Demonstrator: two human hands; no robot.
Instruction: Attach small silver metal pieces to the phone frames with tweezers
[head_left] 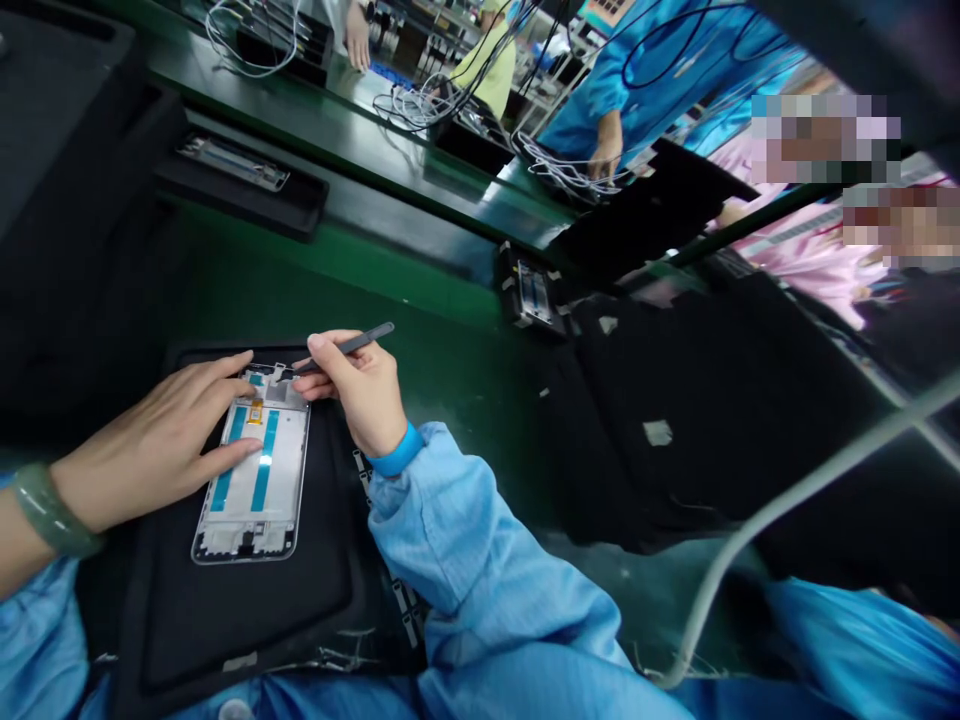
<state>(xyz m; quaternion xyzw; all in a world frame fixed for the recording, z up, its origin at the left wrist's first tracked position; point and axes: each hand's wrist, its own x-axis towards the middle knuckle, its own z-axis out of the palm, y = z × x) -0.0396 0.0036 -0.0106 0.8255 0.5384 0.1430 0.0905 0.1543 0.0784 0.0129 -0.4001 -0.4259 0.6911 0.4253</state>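
My left hand (161, 440) rests across a white-and-silver phone mid-frame (251, 490), its fingers and thumb holding the frame's upper part down. The frame lies flat on a black padded mat (240, 630), with teal strips and a small orange part on its inner face. My right hand (352, 390) pinches dark slim tweezers (349, 345), and their tips reach the frame's top end. A blue wrist strap (397, 452) circles my right wrist, and a green bangle (52, 510) sits on my left.
A green-topped conveyor (420, 270) runs past the mat. A black tray (240, 175) with a metal part and a black fixture (534, 295) stand on it. Co-workers in smocks (600, 90) handle bundled white cables beyond. A pale cable (787, 510) crosses the lower right.
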